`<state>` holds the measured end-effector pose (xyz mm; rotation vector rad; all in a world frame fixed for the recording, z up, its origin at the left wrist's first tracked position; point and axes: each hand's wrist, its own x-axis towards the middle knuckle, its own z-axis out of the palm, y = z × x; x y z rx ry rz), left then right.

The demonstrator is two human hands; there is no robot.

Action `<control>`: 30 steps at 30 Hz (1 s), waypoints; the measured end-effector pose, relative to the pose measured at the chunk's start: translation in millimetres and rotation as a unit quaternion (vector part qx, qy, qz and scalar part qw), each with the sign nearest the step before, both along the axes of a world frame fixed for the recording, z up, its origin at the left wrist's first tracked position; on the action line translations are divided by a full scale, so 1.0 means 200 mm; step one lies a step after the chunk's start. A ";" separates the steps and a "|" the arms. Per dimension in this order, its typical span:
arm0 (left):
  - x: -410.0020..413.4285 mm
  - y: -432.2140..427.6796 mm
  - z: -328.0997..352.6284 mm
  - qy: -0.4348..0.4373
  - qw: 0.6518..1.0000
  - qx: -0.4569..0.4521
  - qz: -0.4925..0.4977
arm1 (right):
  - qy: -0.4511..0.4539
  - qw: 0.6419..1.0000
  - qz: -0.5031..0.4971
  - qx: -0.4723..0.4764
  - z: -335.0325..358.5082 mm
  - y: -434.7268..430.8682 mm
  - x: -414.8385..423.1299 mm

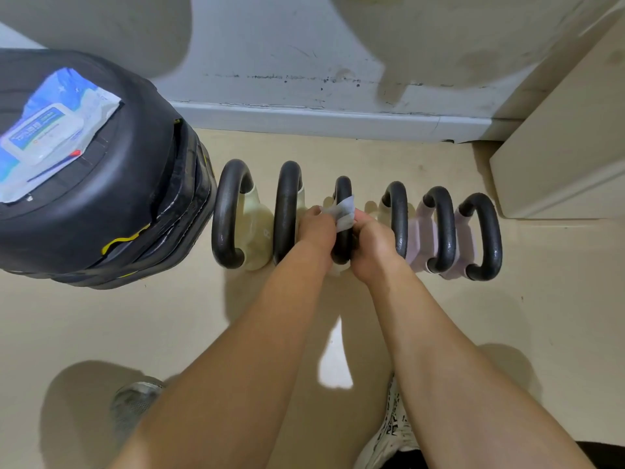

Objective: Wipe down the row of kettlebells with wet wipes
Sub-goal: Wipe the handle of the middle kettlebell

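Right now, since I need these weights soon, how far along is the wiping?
Nothing shows what is finished. In hand: the left hand and right hand hold a wipe around the third handle of six. Left, probably: the three kettlebells to its right.

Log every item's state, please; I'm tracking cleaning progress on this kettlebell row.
Third cream kettlebell: upright, black metal handle gripped.
White wet wipe: draped over that handle.
Left hand: pinches the wipe's end.
Right hand: grips the third handle.
Blue-and-white plastic wipes pack: lid down, lying on the black stack.
Other five kettlebells: upright in the row.
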<state>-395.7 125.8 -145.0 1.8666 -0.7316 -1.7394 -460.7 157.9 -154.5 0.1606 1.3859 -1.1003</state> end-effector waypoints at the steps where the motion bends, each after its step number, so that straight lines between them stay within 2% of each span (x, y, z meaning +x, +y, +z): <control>1: 0.01 0.00 0.00 -0.005 1.000 -0.008 0.003 | -0.007 1.000 0.004 -0.019 -0.01 0.02 -0.01; 5: 0.01 0.03 -0.01 -0.039 0.998 -0.054 0.017 | 0.018 0.999 0.021 -0.043 -0.01 0.01 -0.02; 8: 0.00 0.07 0.01 -0.102 0.988 -0.118 0.003 | 0.174 0.977 0.119 -0.015 0.01 -0.02 0.01; 9: 0.00 0.07 0.02 -0.110 0.985 -0.130 -0.002 | 0.187 0.974 0.128 -0.004 -0.01 -0.02 0.01; 13: 0.03 0.06 0.03 -0.134 0.979 -0.147 -0.033 | 0.120 0.989 0.086 0.014 -0.03 0.01 -0.01; 16: 0.04 0.05 0.04 -0.150 0.977 -0.140 -0.063 | 0.121 0.990 0.065 0.021 -0.03 0.03 0.00; 21: 0.07 0.04 0.09 -0.230 0.941 -0.198 -0.147 | 0.127 0.988 0.091 0.003 -0.02 0.03 -0.01; 25: 0.10 0.10 0.12 -0.281 0.910 -0.251 -0.172 | 0.195 0.977 0.089 0.003 -0.02 0.04 0.02; 27: 0.10 0.15 0.12 -0.271 0.910 -0.268 -0.163 | 0.206 0.977 0.048 -0.025 -0.02 0.07 0.05; 30: 0.08 0.22 0.09 -0.227 0.919 -0.285 -0.148 | 0.168 0.978 -0.033 -0.118 -0.01 0.12 0.09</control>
